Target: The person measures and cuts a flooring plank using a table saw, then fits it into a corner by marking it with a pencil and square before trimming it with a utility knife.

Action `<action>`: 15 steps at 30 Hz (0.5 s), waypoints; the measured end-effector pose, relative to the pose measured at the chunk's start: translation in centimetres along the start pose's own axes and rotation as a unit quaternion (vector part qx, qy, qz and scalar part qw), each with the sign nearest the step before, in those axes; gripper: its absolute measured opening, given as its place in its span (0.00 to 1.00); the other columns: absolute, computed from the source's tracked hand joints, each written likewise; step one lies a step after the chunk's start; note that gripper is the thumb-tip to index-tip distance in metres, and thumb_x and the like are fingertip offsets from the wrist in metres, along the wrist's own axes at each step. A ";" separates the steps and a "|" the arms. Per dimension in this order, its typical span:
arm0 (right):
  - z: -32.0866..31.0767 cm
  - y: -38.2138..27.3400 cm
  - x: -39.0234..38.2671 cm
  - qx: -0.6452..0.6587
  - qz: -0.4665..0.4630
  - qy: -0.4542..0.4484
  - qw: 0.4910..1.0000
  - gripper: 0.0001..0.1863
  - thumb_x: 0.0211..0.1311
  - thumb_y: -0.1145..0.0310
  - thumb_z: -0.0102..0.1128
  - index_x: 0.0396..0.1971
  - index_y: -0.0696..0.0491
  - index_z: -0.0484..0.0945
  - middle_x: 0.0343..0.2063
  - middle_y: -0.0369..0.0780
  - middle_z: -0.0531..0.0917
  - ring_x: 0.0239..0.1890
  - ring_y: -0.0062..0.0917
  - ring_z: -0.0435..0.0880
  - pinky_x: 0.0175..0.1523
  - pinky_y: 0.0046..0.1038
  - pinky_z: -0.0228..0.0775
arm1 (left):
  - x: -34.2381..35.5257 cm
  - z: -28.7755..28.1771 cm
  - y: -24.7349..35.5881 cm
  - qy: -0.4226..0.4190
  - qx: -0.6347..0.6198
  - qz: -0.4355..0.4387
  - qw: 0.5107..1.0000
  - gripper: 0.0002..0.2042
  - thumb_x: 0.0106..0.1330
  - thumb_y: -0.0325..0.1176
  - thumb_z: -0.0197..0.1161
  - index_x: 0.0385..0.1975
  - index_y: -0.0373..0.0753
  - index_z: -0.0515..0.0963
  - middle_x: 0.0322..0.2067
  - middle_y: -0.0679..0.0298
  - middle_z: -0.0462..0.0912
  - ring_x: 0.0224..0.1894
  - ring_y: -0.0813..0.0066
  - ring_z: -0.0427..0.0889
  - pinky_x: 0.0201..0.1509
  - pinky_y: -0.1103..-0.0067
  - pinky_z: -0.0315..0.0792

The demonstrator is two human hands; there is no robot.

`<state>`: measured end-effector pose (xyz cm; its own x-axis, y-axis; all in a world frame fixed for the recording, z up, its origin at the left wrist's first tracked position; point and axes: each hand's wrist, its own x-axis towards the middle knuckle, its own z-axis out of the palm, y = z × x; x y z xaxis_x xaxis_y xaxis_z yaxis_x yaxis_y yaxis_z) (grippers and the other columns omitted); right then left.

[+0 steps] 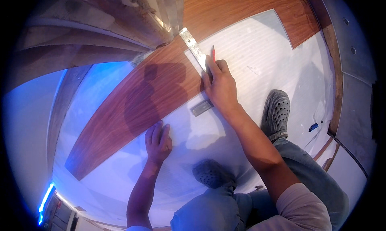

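My right hand [221,84] is closed around a metal ruler or square [193,46], whose silvery blade lies across the end of a reddish-brown wood-look floor plank [116,118]. A red pencil [214,53] sticks out past the fingers of this hand, tip pointing away from me. The lower end of the metal tool is hidden by the hand. My left hand [158,143] rests at the plank's near edge, its fingers bent but apart and holding nothing. Between the hands, a small dark rectangular block [202,108] lies on the white ribbed underlay [249,50].
Laid wood-look flooring [237,6] runs along the far side. At the far left stand draped, wrinkled sheets [88,34] by a post. My grey clogs [277,110] stand on the underlay. To the right lies a small blue tool [313,127]. A blue light strip [45,203] glows lower left.
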<state>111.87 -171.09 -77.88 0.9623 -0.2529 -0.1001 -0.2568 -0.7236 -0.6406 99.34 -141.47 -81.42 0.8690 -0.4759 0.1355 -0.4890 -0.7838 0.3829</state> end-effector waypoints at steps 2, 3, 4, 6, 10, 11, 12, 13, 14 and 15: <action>0.0 0.0 0.1 0.002 -0.002 0.001 1.000 0.25 0.66 0.72 0.64 0.63 0.61 0.77 0.44 0.51 0.79 0.39 0.47 0.86 0.43 0.43 0.83 | 0.0 0.0 0.0 0.000 -0.001 0.000 1.000 0.22 0.58 0.25 0.62 0.55 0.40 0.84 0.60 0.53 0.81 0.61 0.51 0.78 0.67 0.60 0.73; 0.0 0.0 0.0 0.000 -0.001 0.000 1.000 0.25 0.66 0.72 0.64 0.63 0.61 0.77 0.44 0.51 0.79 0.39 0.47 0.86 0.43 0.43 0.82 | 0.0 0.0 0.0 0.001 -0.001 0.000 1.000 0.22 0.58 0.24 0.62 0.55 0.41 0.84 0.60 0.53 0.81 0.61 0.51 0.78 0.67 0.60 0.73; 0.0 0.0 0.0 -0.002 0.000 0.000 1.000 0.25 0.66 0.72 0.64 0.63 0.61 0.77 0.44 0.51 0.79 0.39 0.47 0.86 0.43 0.43 0.82 | 0.0 0.0 0.0 0.002 -0.001 0.001 1.000 0.22 0.58 0.24 0.62 0.55 0.41 0.84 0.60 0.53 0.81 0.61 0.51 0.78 0.67 0.60 0.73; 0.0 -0.1 0.1 -0.006 -0.001 0.001 1.000 0.25 0.66 0.72 0.64 0.63 0.61 0.77 0.44 0.51 0.80 0.39 0.47 0.86 0.43 0.43 0.82 | -0.1 0.0 0.0 0.005 -0.004 0.000 1.000 0.23 0.58 0.24 0.62 0.56 0.41 0.84 0.60 0.53 0.81 0.61 0.51 0.78 0.67 0.60 0.73; 0.1 -0.1 0.0 -0.005 -0.012 0.010 1.000 0.25 0.66 0.72 0.64 0.63 0.61 0.77 0.43 0.51 0.80 0.39 0.46 0.86 0.43 0.43 0.82 | 0.0 -0.1 0.0 0.005 -0.003 -0.002 1.000 0.23 0.57 0.24 0.63 0.55 0.41 0.84 0.60 0.53 0.81 0.60 0.51 0.78 0.67 0.60 0.73; 0.0 -0.1 0.0 -0.004 -0.016 0.013 1.000 0.25 0.66 0.72 0.64 0.63 0.60 0.77 0.43 0.50 0.80 0.39 0.46 0.86 0.43 0.43 0.82 | 0.0 -0.1 0.0 0.006 -0.002 -0.002 1.000 0.23 0.57 0.24 0.63 0.55 0.41 0.85 0.60 0.53 0.81 0.60 0.52 0.78 0.67 0.60 0.73; 0.0 -0.2 0.0 -0.006 -0.012 0.012 1.000 0.25 0.66 0.72 0.65 0.63 0.60 0.77 0.43 0.50 0.80 0.39 0.46 0.86 0.43 0.43 0.83 | -0.1 0.0 -0.1 0.008 -0.001 -0.001 1.000 0.22 0.57 0.24 0.63 0.55 0.41 0.85 0.60 0.53 0.81 0.60 0.52 0.79 0.67 0.60 0.73; 0.0 -0.2 0.0 -0.008 -0.009 0.011 1.000 0.25 0.66 0.72 0.65 0.63 0.60 0.78 0.43 0.50 0.80 0.39 0.46 0.86 0.43 0.43 0.83 | -0.1 0.0 -0.1 0.010 0.000 -0.001 1.000 0.22 0.57 0.24 0.63 0.54 0.41 0.85 0.60 0.53 0.81 0.60 0.52 0.79 0.67 0.60 0.73; 0.0 -0.2 0.0 -0.011 -0.005 0.010 1.000 0.25 0.66 0.72 0.65 0.63 0.60 0.78 0.43 0.50 0.80 0.39 0.46 0.86 0.44 0.43 0.83 | -0.1 0.0 -0.1 0.008 0.001 -0.002 1.000 0.22 0.57 0.24 0.63 0.54 0.41 0.85 0.60 0.53 0.81 0.60 0.52 0.79 0.66 0.60 0.73; 0.0 -0.2 0.0 -0.011 -0.006 0.010 1.000 0.26 0.66 0.72 0.65 0.63 0.60 0.78 0.43 0.50 0.80 0.39 0.46 0.86 0.43 0.42 0.83 | 0.0 0.0 0.0 0.007 0.001 -0.002 1.000 0.22 0.57 0.24 0.63 0.54 0.41 0.85 0.60 0.53 0.81 0.60 0.52 0.79 0.66 0.60 0.74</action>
<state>111.90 -170.96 -77.80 0.9635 -0.2565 -0.0765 -0.2469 -0.7412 -0.6243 99.33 -141.44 -81.41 0.8721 -0.4667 0.1469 -0.4853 -0.7867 0.3815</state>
